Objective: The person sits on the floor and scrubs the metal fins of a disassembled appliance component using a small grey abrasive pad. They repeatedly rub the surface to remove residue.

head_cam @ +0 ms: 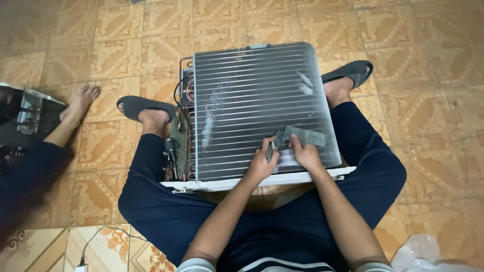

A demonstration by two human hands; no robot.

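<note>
That coil block [257, 108] is dull grey metal, fine ribbed fins, scuffed pale in patches. Copper pipes [189, 85] at the side, reddish and a bit shiny. Grey tape strip [302, 136] looks matt. Floor tiles [428, 116] are glossy, patterned tan.

1 finned coil unit [252, 106]; 1 grey strip [302, 136]; 2 hands [262, 163]; 2 sandals [138, 106]; 1 plastic bag [428, 254].
</note>
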